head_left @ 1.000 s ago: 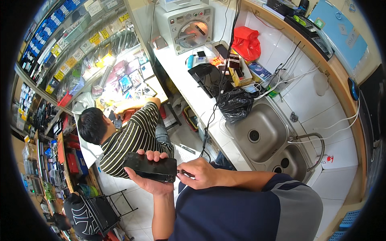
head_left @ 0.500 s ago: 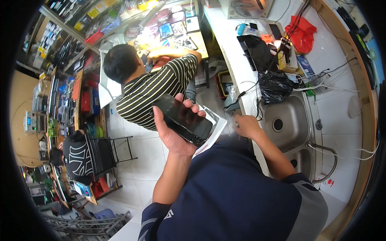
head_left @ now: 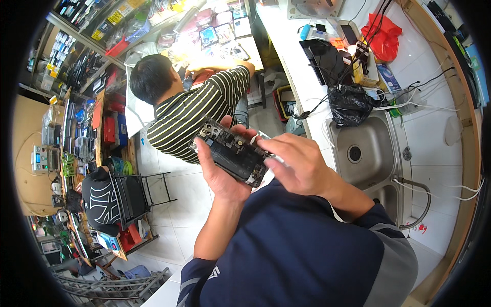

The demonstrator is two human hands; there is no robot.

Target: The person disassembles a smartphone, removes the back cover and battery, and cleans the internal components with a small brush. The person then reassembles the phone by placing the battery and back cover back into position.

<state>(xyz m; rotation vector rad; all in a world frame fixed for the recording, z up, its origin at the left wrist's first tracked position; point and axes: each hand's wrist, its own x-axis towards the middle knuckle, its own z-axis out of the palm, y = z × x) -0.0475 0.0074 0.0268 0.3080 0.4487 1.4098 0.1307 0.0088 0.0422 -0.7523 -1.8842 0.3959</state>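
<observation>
1. A crowded workroom spreads around both grips: pale floor tiles (head_left: 176, 220) lie below and left of the left grip, and a long white table (head_left: 276, 28) runs ahead and to the right of the right grip.
2. The left grip (head_left: 227, 184) is closed around an opened smartphone (head_left: 230, 153), its thumb along the near side and its fingertips curling over the far edge.
3. The smartphone lies tilted in that palm, inner side up, baring small metal parts at the end away from the right grip and a dark flat panel along the middle.
4. The right grip (head_left: 302, 163) is half curled at the smartphone's right end, fingertips over or against its edge; I cannot tell whether it pinches anything.
5. To the right of the right grip, a steel sink (head_left: 379, 146) is set into the table, with a curved faucet (head_left: 425, 204) farther right.
6. Ahead and right of that grip sit a black plastic bag (head_left: 350, 107), a dark flat panel-like device (head_left: 325, 61) and, farther off, a red plastic bag (head_left: 382, 41).
7. Just ahead of the left grip, a co-worker in a striped shirt (head_left: 197, 112) bends over a brightly lit work area.
8. Well left of the left grip, another person in a black top (head_left: 99, 199) sits on a black chair (head_left: 134, 202).
</observation>
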